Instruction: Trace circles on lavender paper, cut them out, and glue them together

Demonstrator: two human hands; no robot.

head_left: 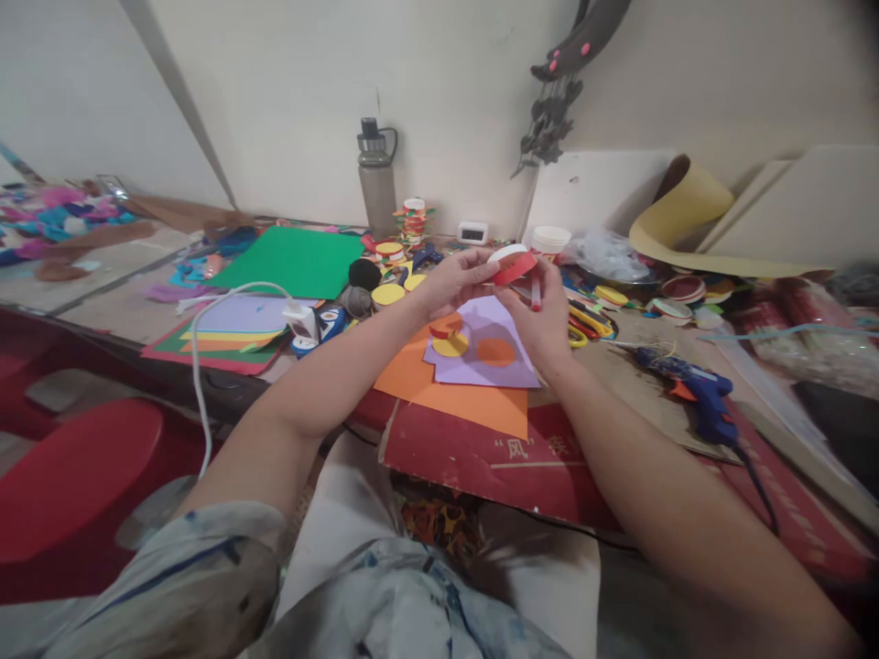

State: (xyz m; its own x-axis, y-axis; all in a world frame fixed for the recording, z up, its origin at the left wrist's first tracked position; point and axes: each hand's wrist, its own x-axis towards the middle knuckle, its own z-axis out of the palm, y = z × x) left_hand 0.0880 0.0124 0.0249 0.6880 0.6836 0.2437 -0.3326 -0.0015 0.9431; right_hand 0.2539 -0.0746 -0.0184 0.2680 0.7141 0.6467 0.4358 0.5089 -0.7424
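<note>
So, far left of our left hand there's a red stool (103,458), smooth and rounded. Closer in, still left of that hand, we've got a flat green sheet (292,261), with a white plug (302,325) and its cable on the near side of it. The tall grey bottle (377,192) with a dark loop-handled cap stands upright behind and left of the hand.

Our left hand (459,279) has its fingers bent in, pinching the left side of a red-and-white round piece (514,266): a flat white disc with a red strip curving along its near edge. It's up between both hands, above the papers. Below the hands lie an orange sheet (481,412) and a purple sheet (460,372) with paper circles on it. Nearer us there's red cardboard (446,448) with white print; we can read “风” 疾, then our forearm hides the rest.

Our right hand (546,316) is curled too, pinching the piece's right side, and a slim red-and-white stick (536,295) pokes out from it (marker? can't tell).

Just right of that hand are yellow-handled scissors (580,337); further right and behind, a curled yellow sheet (679,229); right and nearer us, a blue plastic glue gun (710,398).
</note>
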